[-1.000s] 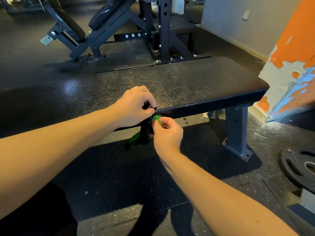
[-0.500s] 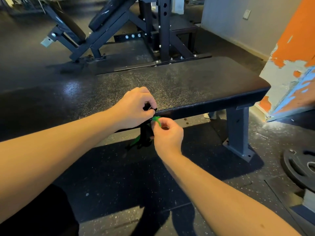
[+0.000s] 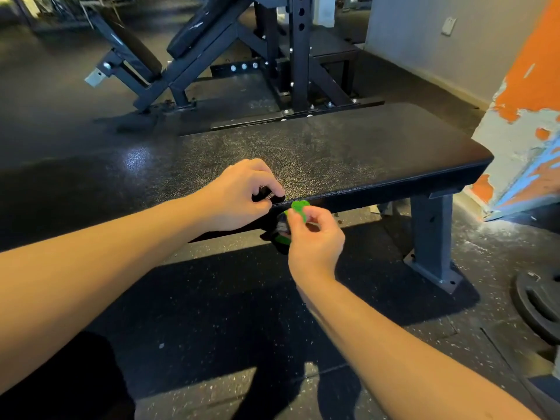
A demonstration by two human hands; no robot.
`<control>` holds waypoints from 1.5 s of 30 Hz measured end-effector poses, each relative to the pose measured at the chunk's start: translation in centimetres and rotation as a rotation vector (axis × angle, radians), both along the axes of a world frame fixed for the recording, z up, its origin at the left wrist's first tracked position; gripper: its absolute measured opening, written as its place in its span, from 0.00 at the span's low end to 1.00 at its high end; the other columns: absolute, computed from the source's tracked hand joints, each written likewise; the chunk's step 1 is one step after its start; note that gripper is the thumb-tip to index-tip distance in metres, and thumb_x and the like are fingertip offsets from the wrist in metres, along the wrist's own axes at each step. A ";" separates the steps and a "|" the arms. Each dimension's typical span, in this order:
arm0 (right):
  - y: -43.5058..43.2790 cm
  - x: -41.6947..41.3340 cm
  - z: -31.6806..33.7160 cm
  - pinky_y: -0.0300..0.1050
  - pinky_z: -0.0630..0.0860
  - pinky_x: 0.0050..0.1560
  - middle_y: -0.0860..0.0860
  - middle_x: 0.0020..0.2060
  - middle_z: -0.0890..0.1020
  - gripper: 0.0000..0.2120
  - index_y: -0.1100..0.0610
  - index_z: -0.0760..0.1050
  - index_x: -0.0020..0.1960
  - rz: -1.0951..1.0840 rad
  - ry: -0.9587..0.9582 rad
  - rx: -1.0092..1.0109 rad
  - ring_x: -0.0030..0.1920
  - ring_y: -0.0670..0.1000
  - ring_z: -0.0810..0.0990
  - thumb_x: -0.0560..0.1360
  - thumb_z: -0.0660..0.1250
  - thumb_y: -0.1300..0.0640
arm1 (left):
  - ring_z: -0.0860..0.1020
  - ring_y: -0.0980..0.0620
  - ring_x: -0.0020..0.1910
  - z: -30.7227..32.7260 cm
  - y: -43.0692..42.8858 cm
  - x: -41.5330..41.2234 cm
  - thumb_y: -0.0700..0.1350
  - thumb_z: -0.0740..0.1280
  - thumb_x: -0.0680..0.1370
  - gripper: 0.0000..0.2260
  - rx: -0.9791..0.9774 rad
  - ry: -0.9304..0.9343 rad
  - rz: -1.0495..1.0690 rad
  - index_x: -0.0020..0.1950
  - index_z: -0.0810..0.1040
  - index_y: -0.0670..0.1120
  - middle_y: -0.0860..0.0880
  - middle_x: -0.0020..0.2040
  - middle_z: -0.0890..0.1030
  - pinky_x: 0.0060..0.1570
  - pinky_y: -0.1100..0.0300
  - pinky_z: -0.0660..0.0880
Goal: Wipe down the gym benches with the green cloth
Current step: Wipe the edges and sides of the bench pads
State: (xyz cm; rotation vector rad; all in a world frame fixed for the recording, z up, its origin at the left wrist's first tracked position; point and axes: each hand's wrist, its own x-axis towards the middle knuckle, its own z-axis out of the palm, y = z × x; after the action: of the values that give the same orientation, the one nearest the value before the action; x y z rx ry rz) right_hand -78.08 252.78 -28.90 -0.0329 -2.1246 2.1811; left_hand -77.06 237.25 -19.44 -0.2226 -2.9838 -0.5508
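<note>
At the near edge of the flat black padded gym bench [image 3: 363, 153], the right hand [image 3: 315, 237] pinches a fold of the bright green cloth [image 3: 300, 206] between thumb and forefinger, just below the pad's rim. The left hand [image 3: 239, 192], fingers curled, pinches a small dark piece [image 3: 266, 196] on that edge; what it is cannot be told.

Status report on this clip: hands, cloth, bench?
Right hand pinches green cloth at bench front edge. Left hand pinches a dark piece beside it. No wiping yet; nothing blocking.
</note>
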 end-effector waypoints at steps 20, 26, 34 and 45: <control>0.8 1.7 0.3 0.43 0.84 0.46 0.48 0.44 0.86 0.06 0.53 0.84 0.51 0.243 -0.122 -0.127 0.48 0.48 0.85 0.76 0.75 0.60 | 0.75 0.54 0.48 1.3 -0.9 2.7 0.46 0.72 0.78 0.06 -0.027 -0.041 0.037 0.54 0.82 0.54 0.56 0.55 0.75 0.53 0.49 0.76; 3.4 1.9 1.2 0.45 0.83 0.48 0.53 0.46 0.87 0.03 0.58 0.79 0.51 0.589 -0.110 -0.252 0.50 0.52 0.86 0.79 0.69 0.64 | 0.74 0.58 0.51 2.4 -0.1 5.5 0.56 0.70 0.78 0.12 0.027 -0.206 -0.019 0.61 0.80 0.58 0.62 0.58 0.74 0.55 0.56 0.73; 2.2 2.6 1.2 0.51 0.84 0.47 0.51 0.44 0.85 0.06 0.55 0.80 0.48 0.712 -0.132 -0.304 0.47 0.51 0.84 0.77 0.72 0.65 | 0.71 0.60 0.34 1.5 -0.1 8.5 0.46 0.76 0.76 0.04 0.334 -0.318 0.195 0.49 0.83 0.50 0.60 0.35 0.77 0.37 0.65 0.68; 2.5 4.9 1.3 0.43 0.81 0.50 0.40 0.50 0.78 0.09 0.46 0.77 0.51 0.450 0.048 0.054 0.55 0.43 0.78 0.74 0.71 0.58 | 0.77 0.64 0.32 0.6 1.6 6.5 0.49 0.74 0.77 0.04 0.153 -0.378 0.328 0.44 0.84 0.50 0.55 0.35 0.83 0.32 0.70 0.69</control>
State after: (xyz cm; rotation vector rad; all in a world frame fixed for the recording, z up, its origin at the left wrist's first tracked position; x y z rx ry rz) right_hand -73.13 255.33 -27.64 0.5470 -2.3423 2.3084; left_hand -70.59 238.80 -18.80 0.4219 -3.2042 -0.8544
